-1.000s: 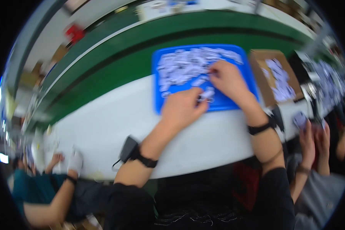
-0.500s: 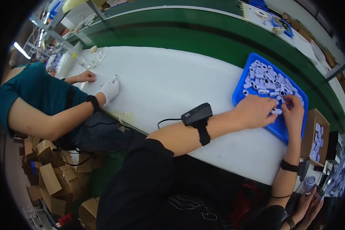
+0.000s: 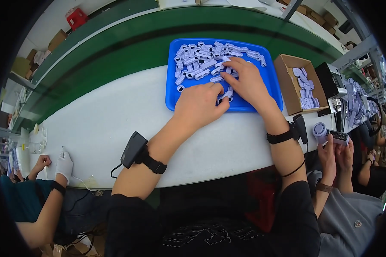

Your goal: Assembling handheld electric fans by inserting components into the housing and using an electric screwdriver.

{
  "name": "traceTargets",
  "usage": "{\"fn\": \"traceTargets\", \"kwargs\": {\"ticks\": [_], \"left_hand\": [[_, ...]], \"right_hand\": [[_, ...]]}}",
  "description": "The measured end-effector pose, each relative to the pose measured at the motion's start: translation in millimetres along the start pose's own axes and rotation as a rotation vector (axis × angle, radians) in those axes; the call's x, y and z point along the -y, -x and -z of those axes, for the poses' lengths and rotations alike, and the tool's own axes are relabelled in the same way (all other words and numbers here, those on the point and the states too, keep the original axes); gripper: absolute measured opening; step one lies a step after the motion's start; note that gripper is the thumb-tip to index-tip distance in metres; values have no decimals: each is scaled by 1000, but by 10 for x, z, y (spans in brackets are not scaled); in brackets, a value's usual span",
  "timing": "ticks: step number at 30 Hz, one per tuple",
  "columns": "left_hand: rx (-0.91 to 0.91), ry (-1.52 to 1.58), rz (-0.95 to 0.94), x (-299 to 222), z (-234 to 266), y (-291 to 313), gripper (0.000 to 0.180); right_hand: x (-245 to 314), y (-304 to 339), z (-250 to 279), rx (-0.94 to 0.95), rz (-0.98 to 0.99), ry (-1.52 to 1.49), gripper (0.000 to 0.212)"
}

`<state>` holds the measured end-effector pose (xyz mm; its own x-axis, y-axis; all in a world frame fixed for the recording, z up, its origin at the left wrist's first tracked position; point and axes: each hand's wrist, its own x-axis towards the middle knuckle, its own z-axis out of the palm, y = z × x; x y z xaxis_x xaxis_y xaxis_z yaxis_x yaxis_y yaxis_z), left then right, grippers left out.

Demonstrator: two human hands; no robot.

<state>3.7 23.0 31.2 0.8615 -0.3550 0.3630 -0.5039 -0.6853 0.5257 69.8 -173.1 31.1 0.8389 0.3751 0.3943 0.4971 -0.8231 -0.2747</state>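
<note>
Small pale-lavender plastic parts (image 3: 193, 60), elongated and some with dark round or square ends, lie heaped in a shallow blue tray (image 3: 170, 96). My left hand (image 3: 199, 103) is over the tray's near edge, thumb and fingers closed around one plastic part (image 3: 228, 94). To its right and slightly farther in, my right hand (image 3: 248, 81) reaches into the heap. Its thumb and fingers are apart and touch parts lying there; I cannot see it gripping one. Each wrist has a black strap with a small device.
A cardboard box (image 3: 283, 81) with more plastic parts stands right of the tray, beside a black device (image 3: 329, 85). At right, a person's hands (image 3: 336, 156) hold a dark gadget near a lavender cylinder (image 3: 319, 130). At left, another person's gloved hand (image 3: 64, 165) rests on the white table (image 3: 116, 107).
The view has swung right, bringing the tray toward the middle. My left hand still has a plastic part, and my right hand has spread its fingers over the heap.
</note>
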Motion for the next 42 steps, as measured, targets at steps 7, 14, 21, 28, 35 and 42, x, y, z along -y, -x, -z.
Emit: {"fn": "traceTargets", "kwargs": {"ticks": [7,14,21,28,35,42], "left_hand": [[59,-23,10,-72,4,-49,25],[68,-27,76,-36,103,-1,22],[44,32,97,-84,3,-78,27],[55,32,89,-12,-20,-15,30],[58,74,94,-15,14,-29,28],[64,42,85,-26,35,-43,28]], "right_hand": [[-102,30,268,28,-332,22,28],[-267,-25,794,-402,-513,119,21],[-1489,-110,1009,407,-1042,327,27],[-1442,93,756,149,-906,448,33],[-1439,137,826,140,-1032,283,31],[-1402,91,1065,438,-1118,74,29]]}}
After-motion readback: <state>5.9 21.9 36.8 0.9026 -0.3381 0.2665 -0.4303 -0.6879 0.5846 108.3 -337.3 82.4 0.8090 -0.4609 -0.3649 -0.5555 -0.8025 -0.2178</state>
